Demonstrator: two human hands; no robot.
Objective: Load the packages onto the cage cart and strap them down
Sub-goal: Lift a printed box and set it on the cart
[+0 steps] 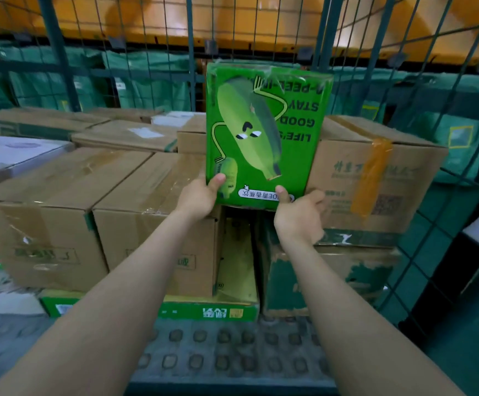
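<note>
While a person loaded a cage cart, a green banana-print carton (267, 132) hung upright in front of the cart's mesh wall (261, 32), its printed face toward the camera and its lettering upside down. The left hand (201, 195) had its grip clamped on the carton's lower left corner and the right hand (298, 215) on the lower right, each thumb pressed flat on the printed face, the other fingers hidden behind.

Brown cartons (146, 218) were stacked to the left of the green carton, and a taped brown carton (375, 172) sat just to its right, seemingly touching that edge. Directly below it a narrow gap (238, 252) opened between the stacks, and lower still lay the cart's studded floor (232, 352).

The step in hand appeared to be seating this package. Done well, that would mean keeping its bottom edge level, lining it up square over the gap or the stack tops, and easing it down without scraping the glossy wrap on the neighbouring cartons. Fingers would need to clear before the weight settled. No strap was in view, so the tie-down looked yet to come.
</note>
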